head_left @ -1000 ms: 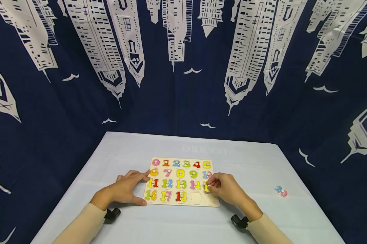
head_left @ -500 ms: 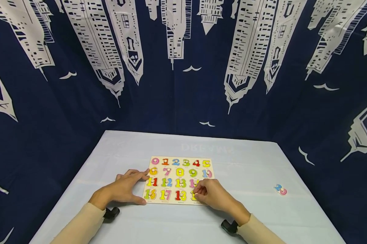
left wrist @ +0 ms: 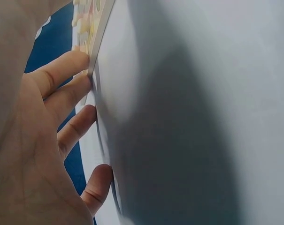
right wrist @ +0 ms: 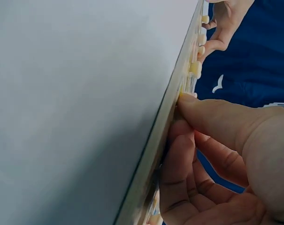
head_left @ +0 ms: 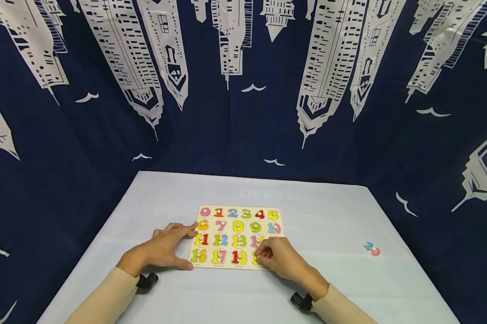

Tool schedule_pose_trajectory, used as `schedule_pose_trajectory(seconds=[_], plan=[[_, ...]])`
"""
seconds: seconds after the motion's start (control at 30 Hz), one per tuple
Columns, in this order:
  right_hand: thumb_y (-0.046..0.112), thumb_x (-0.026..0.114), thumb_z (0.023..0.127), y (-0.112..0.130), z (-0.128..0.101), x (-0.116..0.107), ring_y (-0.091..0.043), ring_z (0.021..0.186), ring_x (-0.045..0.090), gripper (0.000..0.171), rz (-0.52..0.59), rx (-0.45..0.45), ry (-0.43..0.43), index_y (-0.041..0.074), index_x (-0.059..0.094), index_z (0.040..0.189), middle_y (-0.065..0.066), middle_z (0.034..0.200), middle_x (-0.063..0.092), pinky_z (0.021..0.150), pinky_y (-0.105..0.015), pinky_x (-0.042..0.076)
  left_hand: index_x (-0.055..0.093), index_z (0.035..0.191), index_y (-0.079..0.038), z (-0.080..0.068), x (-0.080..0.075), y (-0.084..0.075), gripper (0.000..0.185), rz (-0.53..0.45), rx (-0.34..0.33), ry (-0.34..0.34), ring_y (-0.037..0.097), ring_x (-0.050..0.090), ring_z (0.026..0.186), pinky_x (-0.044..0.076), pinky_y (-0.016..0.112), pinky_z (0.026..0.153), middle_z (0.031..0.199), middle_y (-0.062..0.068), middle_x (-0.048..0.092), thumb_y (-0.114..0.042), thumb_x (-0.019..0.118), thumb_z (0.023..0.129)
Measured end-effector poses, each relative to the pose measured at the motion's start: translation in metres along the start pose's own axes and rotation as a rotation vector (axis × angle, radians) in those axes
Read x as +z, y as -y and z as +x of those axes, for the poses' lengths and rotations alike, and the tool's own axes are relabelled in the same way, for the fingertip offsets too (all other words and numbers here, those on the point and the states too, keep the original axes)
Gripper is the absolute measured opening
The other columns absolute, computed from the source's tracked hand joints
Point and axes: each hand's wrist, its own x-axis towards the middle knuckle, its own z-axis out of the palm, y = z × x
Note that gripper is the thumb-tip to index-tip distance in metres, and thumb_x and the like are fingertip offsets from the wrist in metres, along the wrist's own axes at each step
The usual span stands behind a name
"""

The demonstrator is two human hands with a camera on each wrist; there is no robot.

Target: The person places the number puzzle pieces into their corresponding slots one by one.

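Observation:
A wooden number puzzle board point(head_left: 231, 267) lies on the table with rows of coloured number pieces, each with a small knob. My left hand point(head_left: 162, 247) holds the board's left edge with fingers spread, thumb at the near corner and fingertips farther up; the left wrist view shows fingertips point(left wrist: 78, 61) against the edge. My right hand point(head_left: 281, 257) pinches a yellow number piece point(head_left: 255, 258) between thumb and forefinger at the bottom row, right of a red-and-yellow piece point(head_left: 239, 257). That hand covers most of the yellow piece and the board's near right corner.
A loose blue-and-pink 20 piece point(head_left: 371, 249) lies on the white table point(head_left: 328, 216), well right of the board. Behind the table hangs a dark blue cloth point(head_left: 203, 135) printed with white buildings. Dark wrist cameras sit below both hands.
My right hand has moved left and nearer from the board's right side, bringing the yellow piece to the bottom-row recess that was bare. The left hand keeps its place; the view has tilted slightly.

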Motion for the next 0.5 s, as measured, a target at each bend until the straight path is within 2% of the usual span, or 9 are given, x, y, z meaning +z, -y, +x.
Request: schedule_pose_trajectory(seconds=[0.27,0.5], plan=[[0.009,0.094,0.098,-0.001,-0.001,-0.001,0.001,0.078,0.063,0.010,-0.015,-0.008,-0.011,0.011,0.085,0.102,0.006,0.092,0.076,0.072,-0.018,0.056,0.066,0.158,-0.032,-0.001,0.001,0.005,0.094,-0.010,-0.003,0.000,0.030,0.043,0.165,0.039,0.059,0.110,0.189,-0.010,0.044,-0.060,0.106,0.078],[0.013,0.094,0.100,-0.013,-0.012,-0.020,-0.001,0.080,0.064,0.011,-0.026,0.005,-0.113,0.012,0.086,0.106,0.004,0.100,0.078,0.071,-0.019,0.057,0.066,0.158,-0.032,0.000,0.002,0.002,0.094,-0.025,0.002,-0.002,0.030,0.042,0.166,0.039,0.059,0.111,0.190,-0.011,0.042,-0.060,0.106,0.078]])
